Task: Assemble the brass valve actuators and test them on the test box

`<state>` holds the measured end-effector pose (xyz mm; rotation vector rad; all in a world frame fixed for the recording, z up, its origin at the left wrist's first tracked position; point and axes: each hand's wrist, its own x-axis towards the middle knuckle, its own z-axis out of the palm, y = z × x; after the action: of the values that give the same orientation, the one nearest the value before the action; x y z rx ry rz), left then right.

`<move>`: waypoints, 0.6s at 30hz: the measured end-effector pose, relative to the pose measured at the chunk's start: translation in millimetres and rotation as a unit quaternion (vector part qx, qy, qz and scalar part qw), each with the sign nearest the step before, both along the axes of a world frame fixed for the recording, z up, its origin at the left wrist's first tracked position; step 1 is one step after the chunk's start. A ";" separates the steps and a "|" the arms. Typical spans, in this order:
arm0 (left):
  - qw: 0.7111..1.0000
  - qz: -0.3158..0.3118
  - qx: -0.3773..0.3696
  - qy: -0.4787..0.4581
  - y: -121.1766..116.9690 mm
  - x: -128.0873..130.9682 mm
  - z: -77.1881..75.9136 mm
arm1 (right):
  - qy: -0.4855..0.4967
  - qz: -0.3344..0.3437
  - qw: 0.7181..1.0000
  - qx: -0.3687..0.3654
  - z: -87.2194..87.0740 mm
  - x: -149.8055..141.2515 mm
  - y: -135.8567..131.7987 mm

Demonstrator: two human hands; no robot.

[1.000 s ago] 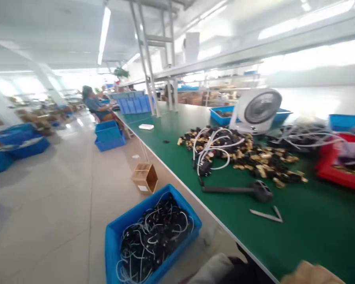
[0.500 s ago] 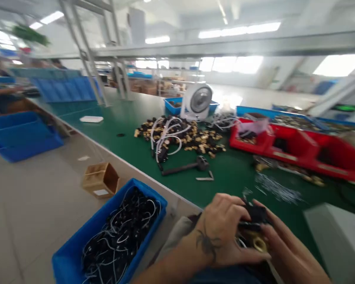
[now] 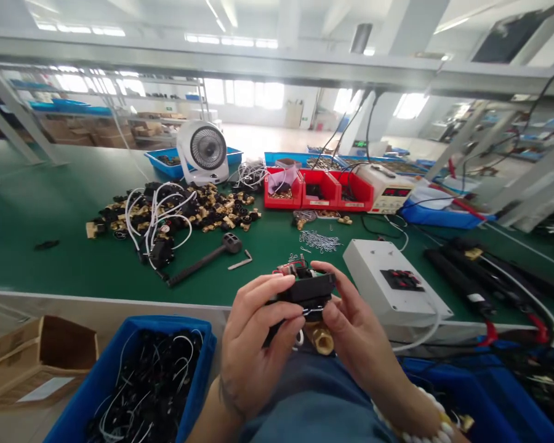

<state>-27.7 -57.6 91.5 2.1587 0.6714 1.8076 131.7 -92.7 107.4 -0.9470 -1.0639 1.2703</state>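
Observation:
Between my two hands, over my lap at the table's front edge, is a black valve unit (image 3: pixel 317 287) with exposed wires on top and a hexagonal brass fitting (image 3: pixel 323 340) underneath. My left hand (image 3: pixel 263 326) grips its left side, thumb and fingers pinched by a thin silvery wire clip (image 3: pixel 313 311) lying across the black body. My right hand (image 3: pixel 357 326) is closed round the right side, thumb beside the brass fitting. Just beyond the hands lies a pile of similar silvery clips (image 3: pixel 321 241). A black mallet (image 3: pixel 207 258) and a hex key (image 3: pixel 240 261) rest to the left.
Brass-and-black parts (image 3: pixel 212 206) with white cables are heaped at left, before a white fan (image 3: pixel 205 151). Red bins (image 3: pixel 318 191) stand at the back. A grey-white box (image 3: pixel 392 277) with terminals sits right. Below the edge are a blue crate (image 3: pixel 203 344) and a cardboard box (image 3: pixel 69 351).
The view has swung right and steadied, bringing in the power supply and terminal box. Both hands still hold the valve unit, now seen more upright and nearer the middle.

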 end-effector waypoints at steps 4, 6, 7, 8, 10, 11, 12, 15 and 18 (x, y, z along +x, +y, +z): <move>0.999 -0.011 0.002 -0.031 -5.6 9.8 -0.5 | -0.007 -0.039 0.999 0.007 6.7 -0.7 -10.6; 0.999 -0.012 -0.003 -0.042 -7.8 12.3 -0.3 | 0.001 -0.047 0.999 0.015 8.5 -1.3 -14.1; 0.999 -0.011 -0.006 -0.047 -8.7 13.1 0.0 | 0.007 -0.048 0.999 0.018 8.8 -1.7 -15.3; 0.999 -0.010 -0.009 -0.052 -9.6 13.7 0.1 | 0.015 -0.046 0.999 0.021 8.7 -2.1 -16.1; 0.998 -0.009 -0.016 -0.059 -11.1 15.2 -0.6 | 0.030 -0.042 0.998 0.024 7.6 -3.0 -16.4; 0.998 -0.011 -0.021 -0.058 -11.9 16.5 -1.7 | 0.035 -0.043 0.998 0.023 6.7 -3.6 -16.1; 0.998 -0.015 -0.030 -0.060 -12.5 18.4 -3.5 | 0.038 -0.047 0.998 0.021 5.6 -4.3 -15.5; 0.986 -0.040 -0.091 -0.136 -12.9 26.6 -12.6 | 0.033 -0.064 0.997 0.013 2.4 -6.7 -13.5; 0.914 -0.173 -0.282 -0.234 -9.1 34.0 -21.4 | -0.004 -0.073 0.997 0.027 3.8 -4.5 -12.2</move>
<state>6.4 -66.7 70.2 1.3084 0.5583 1.5918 127.2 -104.9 111.2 -0.9715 -1.0123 1.1133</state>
